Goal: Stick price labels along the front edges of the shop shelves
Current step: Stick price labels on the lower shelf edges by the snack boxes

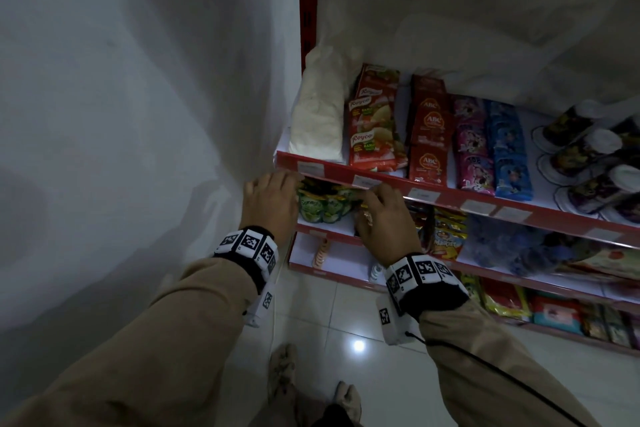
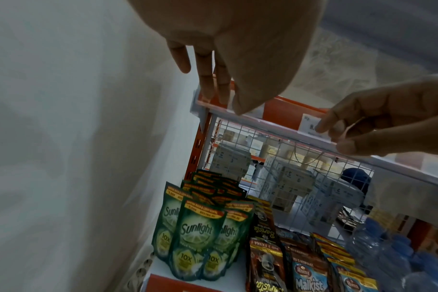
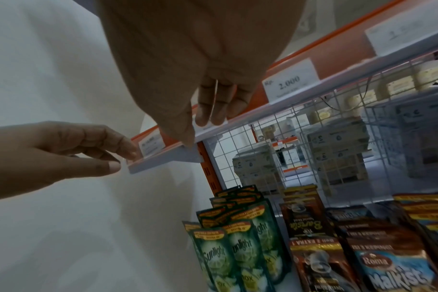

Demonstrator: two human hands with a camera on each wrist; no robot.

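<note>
The red front edge [image 1: 450,198] of a shop shelf carries several white price labels under a clear rail. My left hand [image 1: 294,178] is at the rail's left end [image 2: 203,102], its straight fingertips [image 2: 210,92] lying on it beside the first label [image 3: 151,145]. My right hand [image 1: 370,192] is at the second label [image 1: 365,181] and pinches a thin price label [image 3: 214,98], seen edge-on, against the rail [image 3: 238,120]. A label reading 2.000 [image 3: 290,83] sits further right. In the left wrist view the right hand [image 2: 333,134] covers part of a label [image 2: 309,124].
A white wall [image 1: 121,114] closes the left side, close to the shelf end. Green Sunlight pouches [image 2: 195,233] and Malkist packs [image 3: 393,268] stand on the shelf below, in front of a wire mesh back [image 2: 288,168]. Royco sachets [image 1: 372,135] lie above. White floor tiles [image 1: 346,322] are underfoot.
</note>
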